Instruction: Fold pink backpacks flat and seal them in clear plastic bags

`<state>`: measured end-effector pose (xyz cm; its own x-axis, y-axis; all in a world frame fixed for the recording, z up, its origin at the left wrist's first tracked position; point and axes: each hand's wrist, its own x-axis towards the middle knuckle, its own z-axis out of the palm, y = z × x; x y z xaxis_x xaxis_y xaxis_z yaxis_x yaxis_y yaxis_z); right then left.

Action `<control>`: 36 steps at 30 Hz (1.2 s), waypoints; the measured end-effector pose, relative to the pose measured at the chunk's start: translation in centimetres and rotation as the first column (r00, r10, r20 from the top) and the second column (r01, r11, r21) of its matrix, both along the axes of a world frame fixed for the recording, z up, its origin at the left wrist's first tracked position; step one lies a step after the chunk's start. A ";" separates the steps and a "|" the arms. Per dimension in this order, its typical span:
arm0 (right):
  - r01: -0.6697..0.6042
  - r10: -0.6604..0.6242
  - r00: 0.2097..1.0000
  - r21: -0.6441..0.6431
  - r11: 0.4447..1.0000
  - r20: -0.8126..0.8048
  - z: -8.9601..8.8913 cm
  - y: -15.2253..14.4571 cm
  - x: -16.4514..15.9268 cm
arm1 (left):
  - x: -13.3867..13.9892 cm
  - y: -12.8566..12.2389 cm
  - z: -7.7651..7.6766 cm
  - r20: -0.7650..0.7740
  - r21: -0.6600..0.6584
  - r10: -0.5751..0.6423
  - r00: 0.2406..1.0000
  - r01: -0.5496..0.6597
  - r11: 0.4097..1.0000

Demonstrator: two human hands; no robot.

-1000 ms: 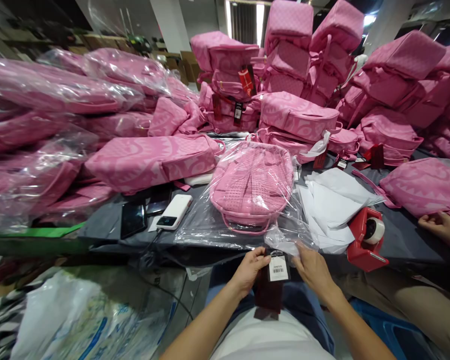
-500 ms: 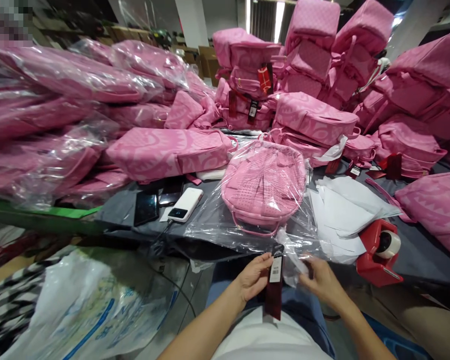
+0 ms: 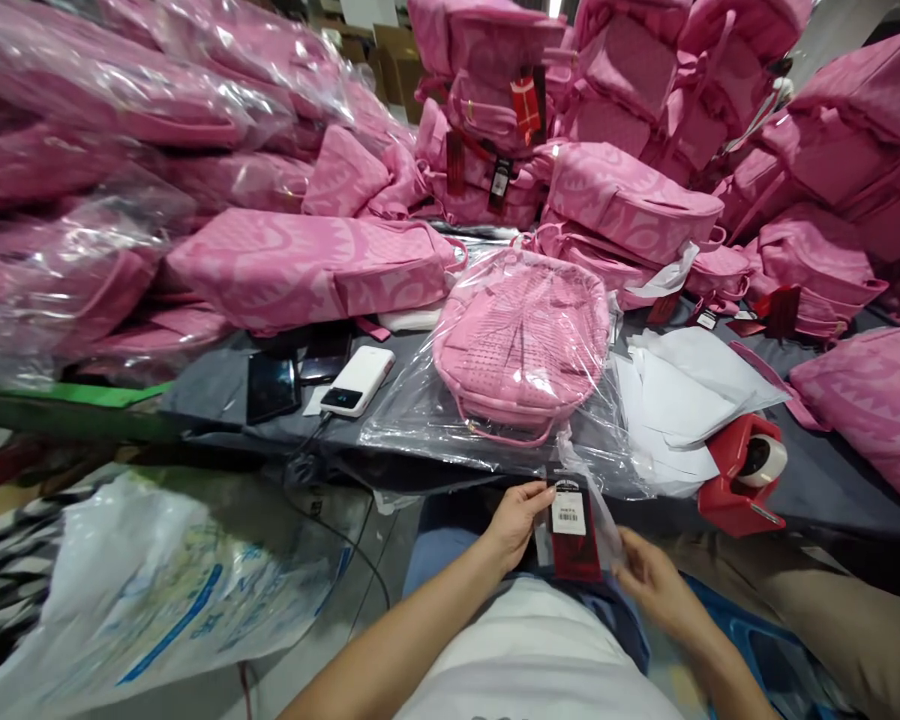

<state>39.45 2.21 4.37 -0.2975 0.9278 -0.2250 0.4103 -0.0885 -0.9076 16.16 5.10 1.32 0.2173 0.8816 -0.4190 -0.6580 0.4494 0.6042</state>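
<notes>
My left hand (image 3: pixel 521 520) and right hand (image 3: pixel 649 575) pinch a dark red hang tag (image 3: pixel 574 525) at the plastic bag's (image 3: pixel 420 430) open mouth; beyond my fingers, the bagged pink backpack (image 3: pixel 521 345) lies unsealed on the table (image 3: pixel 210 390)

Bagged backpack (image 3: pixel 521 350) lies on the table (image 3: pixel 832 490), power bank (image 3: pixel 358 381) and phone (image 3: pixel 271 387) to its left, paper sheets (image 3: pixel 675 400) and tape dispenser (image 3: pixel 742 475) right. Backpack piles (image 3: pixel 615 120) behind; hang tag (image 3: pixel 574 525) sits at the near edge, between both hands
</notes>
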 end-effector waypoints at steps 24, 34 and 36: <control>-0.107 -0.199 0.823 0.490 0.865 0.532 -3.2 -1.9 -4.6 | -1.1 3.6 4.2 -0.542 0.241 0.810 0.223 0.965 -0.105; -0.193 -0.038 0.937 0.606 0.772 0.347 1.9 -4.2 -2.4 | -1.4 6.1 3.3 -0.589 -0.043 0.739 0.327 0.901 -0.432; -0.157 -0.176 0.929 0.777 0.609 0.326 3.1 -2.0 -2.2 | -2.3 5.7 2.8 -0.558 0.023 0.743 0.368 0.903 -0.430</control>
<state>37.27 0.25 7.48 -0.3471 0.7914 0.5033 0.6991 0.5760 -0.4236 13.84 10.76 4.07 0.9691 -0.0023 0.2466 0.0289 -0.9920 -0.1231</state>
